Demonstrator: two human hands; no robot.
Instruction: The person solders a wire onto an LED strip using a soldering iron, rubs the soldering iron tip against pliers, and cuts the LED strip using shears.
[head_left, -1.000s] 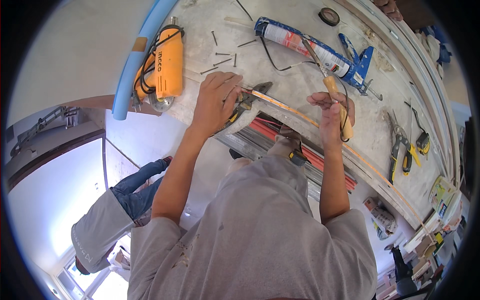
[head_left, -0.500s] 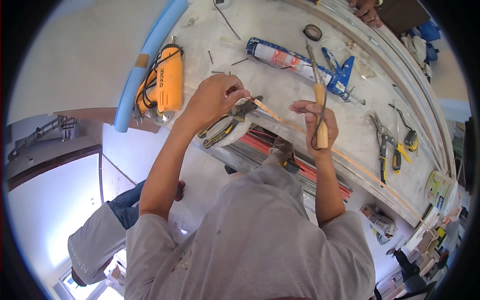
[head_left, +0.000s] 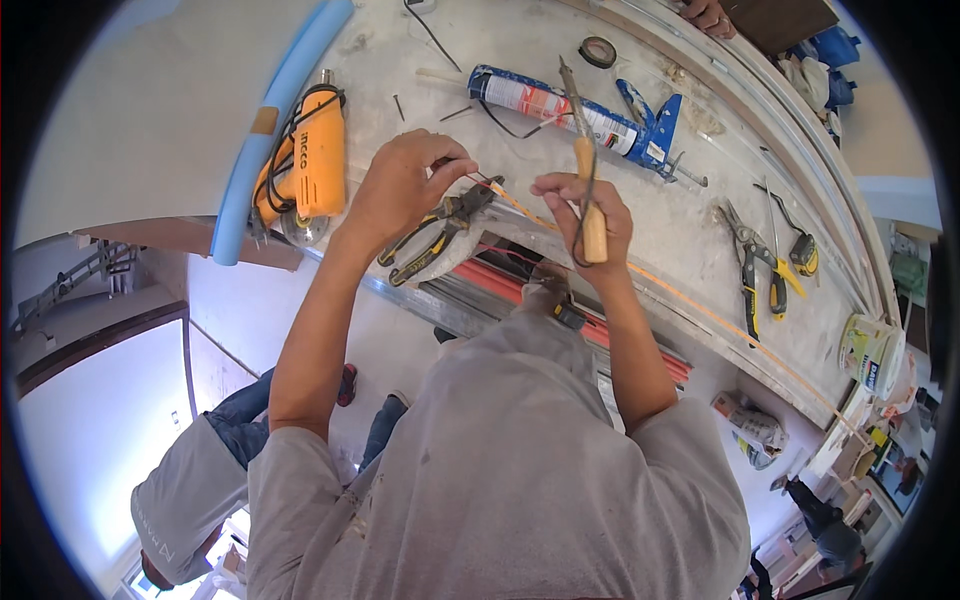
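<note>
My left hand (head_left: 405,185) pinches a thin dark wire over the white worktop (head_left: 690,230), just above black-and-yellow pliers (head_left: 440,235) that lie at the bench's near edge. My right hand (head_left: 580,215) grips a wooden-handled soldering iron (head_left: 585,150), tip pointing away from me, and also pinches the other end of the wire. A thin orange strip (head_left: 700,310) runs along the bench from between my hands toward the right.
A yellow power tool (head_left: 310,165) and a blue foam tube (head_left: 270,120) lie at the left. A blue caulking gun (head_left: 580,105), a tape roll (head_left: 598,50), loose nails, more pliers (head_left: 745,260) and a small can (head_left: 870,350) sit on the bench. Another person (head_left: 200,480) stands below left.
Both hands have drawn closer together around the thin wire. My left hand has come off the pliers, which now rest on the bench edge. The soldering iron stands more upright.
</note>
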